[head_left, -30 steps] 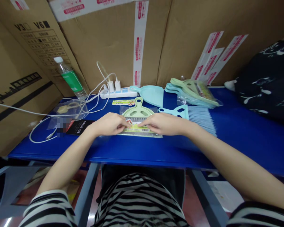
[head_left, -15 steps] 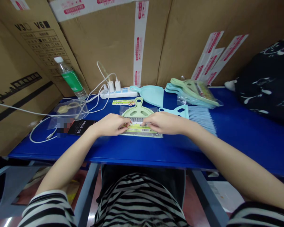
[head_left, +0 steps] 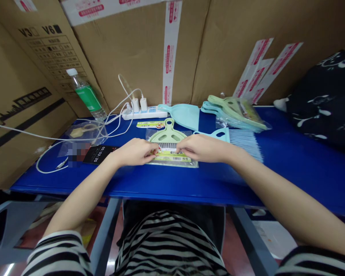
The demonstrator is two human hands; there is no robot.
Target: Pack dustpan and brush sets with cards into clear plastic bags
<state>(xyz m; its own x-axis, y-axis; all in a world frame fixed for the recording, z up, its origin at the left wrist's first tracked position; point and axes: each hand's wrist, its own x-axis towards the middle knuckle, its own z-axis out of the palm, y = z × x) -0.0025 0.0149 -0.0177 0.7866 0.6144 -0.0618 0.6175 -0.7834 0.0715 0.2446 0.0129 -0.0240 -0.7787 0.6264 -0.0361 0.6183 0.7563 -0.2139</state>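
Note:
A light green dustpan and brush set (head_left: 166, 134) lies in a clear plastic bag (head_left: 172, 165) on the table, handle pointing away from me. A yellow-green card (head_left: 172, 158) shows across its lower part, under the grey bristles. My left hand (head_left: 136, 152) is closed in a pinch on the bag's left side. On the opposite side my right hand (head_left: 202, 148) pinches the bag too, its fingertips curled down over the card. Just past my right wrist lies a light blue brush (head_left: 244, 142), partly covered by that hand and forearm.
Behind the hands lie a blue dustpan (head_left: 185, 115), a loose card (head_left: 149, 124) and a power strip (head_left: 145, 112) with cables. More bagged dustpans (head_left: 235, 111) are stacked at right. A bottle (head_left: 87, 96) and a phone (head_left: 100, 154) are at left. Cardboard (head_left: 132, 50) walls the back.
My right hand has shifted slightly right, its fingers more curled, and more of the bristles and card shows between the hands. My left hand stays where it was.

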